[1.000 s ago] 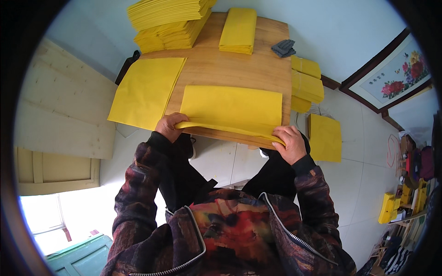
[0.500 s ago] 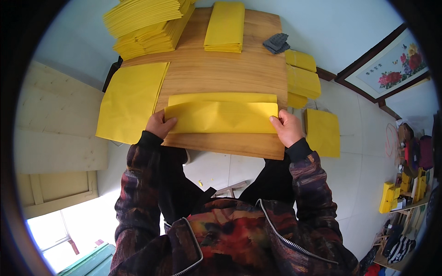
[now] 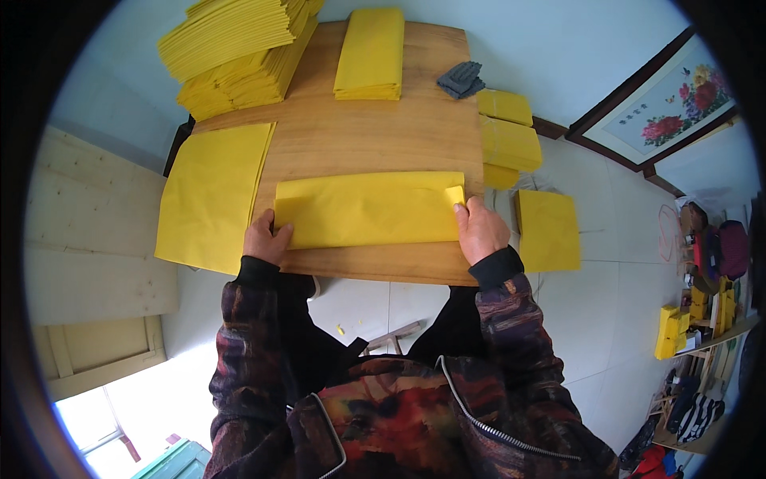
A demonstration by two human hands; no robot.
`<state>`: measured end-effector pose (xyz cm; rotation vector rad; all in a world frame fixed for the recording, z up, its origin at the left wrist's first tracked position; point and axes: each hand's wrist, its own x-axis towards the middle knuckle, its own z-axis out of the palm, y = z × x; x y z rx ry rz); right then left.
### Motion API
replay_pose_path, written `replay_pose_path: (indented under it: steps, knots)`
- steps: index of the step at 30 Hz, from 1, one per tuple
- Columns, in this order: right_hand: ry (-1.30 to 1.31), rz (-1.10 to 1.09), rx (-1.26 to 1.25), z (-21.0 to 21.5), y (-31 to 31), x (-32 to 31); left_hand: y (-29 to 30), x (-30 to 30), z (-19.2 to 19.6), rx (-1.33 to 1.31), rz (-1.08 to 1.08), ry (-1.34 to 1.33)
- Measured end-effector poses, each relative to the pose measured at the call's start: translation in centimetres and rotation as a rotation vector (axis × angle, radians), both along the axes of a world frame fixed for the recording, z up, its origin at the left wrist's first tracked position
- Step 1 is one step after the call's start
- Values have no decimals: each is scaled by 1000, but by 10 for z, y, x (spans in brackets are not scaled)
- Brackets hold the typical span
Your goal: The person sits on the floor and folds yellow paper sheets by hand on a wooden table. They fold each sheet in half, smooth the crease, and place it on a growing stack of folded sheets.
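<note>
Here, the folded yellow sheet [image 3: 369, 209] lies flat on the wooden table [image 3: 375, 136], near edge, long axis running left to right across the person's front. Left hand [image 3: 266, 238] sits at its left end, fingers spread flat and pressing the paper down, gripping nothing. Right hand [image 3: 481, 230] sits at the right end, fingertips on a small turned-up corner; whether it pinches that corner or only presses it, cannot tell. Each hand is equally close to its own end; the sheet spans the gap between them, just far of both wrists. An unfolded yellow sheet [image 3: 210, 191] lies just left, overhanging the table's left edge. Far left, a tall stack of yellow sheets [image 3: 235, 52]; far centre, a narrow folded pile [image 3: 371, 54]; grey gloves [image 3: 460, 79] beside it.
</note>
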<state>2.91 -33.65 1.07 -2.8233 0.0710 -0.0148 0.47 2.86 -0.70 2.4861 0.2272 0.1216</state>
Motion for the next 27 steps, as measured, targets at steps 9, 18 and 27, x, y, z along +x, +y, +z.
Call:
replay_pose_path:
  steps: [9, 18, 27]
  knots:
    - [21, -87, -51, -1, 1, 0, -3, -1, -1, 11, 10, 1]
    - [-459, 166, 204, 9, 26, -27, -6, -2, -2, -18, 42, 7]
    - [-394, 478, 132, -22, 69, -12, 0, 2, -13, -18, 25, -48]
